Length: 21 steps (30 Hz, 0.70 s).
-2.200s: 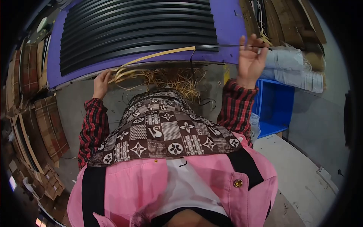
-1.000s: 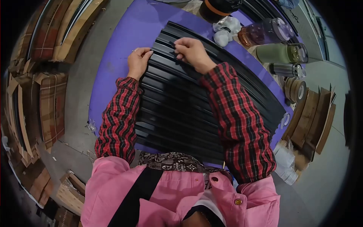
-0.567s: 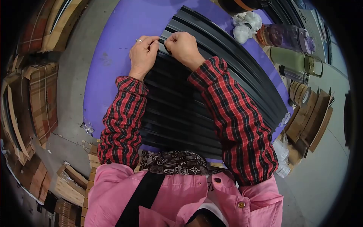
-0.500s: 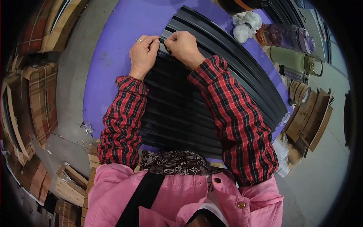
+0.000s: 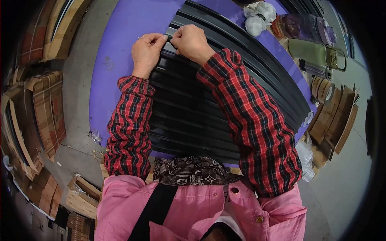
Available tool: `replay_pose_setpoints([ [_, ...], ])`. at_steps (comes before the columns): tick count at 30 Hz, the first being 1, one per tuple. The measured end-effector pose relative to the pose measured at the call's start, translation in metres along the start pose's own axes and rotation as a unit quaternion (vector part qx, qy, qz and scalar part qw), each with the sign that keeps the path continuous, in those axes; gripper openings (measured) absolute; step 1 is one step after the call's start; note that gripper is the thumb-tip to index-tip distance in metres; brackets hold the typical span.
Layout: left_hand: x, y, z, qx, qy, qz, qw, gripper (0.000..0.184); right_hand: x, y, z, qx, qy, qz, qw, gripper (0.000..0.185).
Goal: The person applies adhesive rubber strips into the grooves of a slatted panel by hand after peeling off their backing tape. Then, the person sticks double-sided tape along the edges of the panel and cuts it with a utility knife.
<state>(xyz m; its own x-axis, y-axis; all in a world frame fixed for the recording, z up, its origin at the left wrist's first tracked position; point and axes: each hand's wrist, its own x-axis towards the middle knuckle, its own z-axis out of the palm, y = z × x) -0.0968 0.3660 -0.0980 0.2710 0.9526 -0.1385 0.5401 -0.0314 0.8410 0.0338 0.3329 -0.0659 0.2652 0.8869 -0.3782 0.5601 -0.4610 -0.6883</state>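
Several brown cardboard cartons (image 5: 49,110) stand along the left, one bound with pale strapping, near a purple surface (image 5: 116,68). Above it, the left hand (image 5: 147,52) of a person in red-and-black plaid sleeves (image 5: 130,124) and a pink garment (image 5: 193,205) is at the end of a black ribbed panel (image 5: 189,128), fingers bent toward the thumb. Just beside it, the right hand (image 5: 191,42) curls knuckles-up over the same end, fingertips tucked beneath. The tips are small and partly hidden, so whether either hand has closed on anything cannot be told. The panel lies on the surface under both forearms, its ridges running off to the right. Near its far edge sits a white plastic bundle (image 5: 257,20); a purple bottle (image 5: 301,28), a green bottle (image 5: 309,50), a metal tumbler (image 5: 315,68) and tape rolls (image 5: 321,90) follow in a row, with folded cardboard (image 5: 335,118) at far right.
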Motion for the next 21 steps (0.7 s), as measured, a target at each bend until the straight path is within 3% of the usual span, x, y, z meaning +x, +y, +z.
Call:
replay_pose_setpoints([
  [2, 0.004, -0.004, 0.0, -0.003, -0.013, -0.001, 1.0, 0.018, -0.01, 0.006, -0.008, -0.005, -0.01, -0.046, 0.999, 0.014],
  [4, 0.006, -0.007, -0.002, -0.006, -0.026, 0.0, 1.0, 0.019, -0.028, 0.014, -0.017, -0.181, 0.065, -0.122, 0.974, 0.024],
  [5, 0.007, -0.007, -0.001, -0.035, -0.031, -0.014, 0.999, 0.02, -0.042, 0.017, -0.032, -0.184, 0.046, -0.107, 0.976, 0.03],
  [10, 0.016, -0.009, -0.006, -0.063, -0.077, -0.046, 0.994, 0.021, -0.112, 0.096, -0.093, -0.2, 0.088, -0.13, 0.967, 0.021],
  [14, 0.02, 0.003, -0.017, -0.106, -0.133, -0.103, 0.98, 0.017, -0.175, 0.165, -0.145, -0.131, 0.167, -0.085, 0.973, 0.026],
  [15, 0.025, -0.001, -0.02, -0.087, -0.145, -0.109, 0.98, 0.016, -0.191, 0.178, -0.151, -0.013, 0.162, -0.006, 0.987, 0.022],
  [17, 0.03, -0.006, -0.025, -0.083, -0.156, -0.111, 0.978, 0.016, -0.222, 0.192, -0.167, 0.239, 0.15, 0.125, 0.951, 0.018],
  [21, 0.041, -0.015, -0.036, -0.088, -0.19, -0.136, 0.968, 0.015, -0.256, 0.221, -0.183, 0.294, 0.139, 0.16, 0.932, 0.018],
])
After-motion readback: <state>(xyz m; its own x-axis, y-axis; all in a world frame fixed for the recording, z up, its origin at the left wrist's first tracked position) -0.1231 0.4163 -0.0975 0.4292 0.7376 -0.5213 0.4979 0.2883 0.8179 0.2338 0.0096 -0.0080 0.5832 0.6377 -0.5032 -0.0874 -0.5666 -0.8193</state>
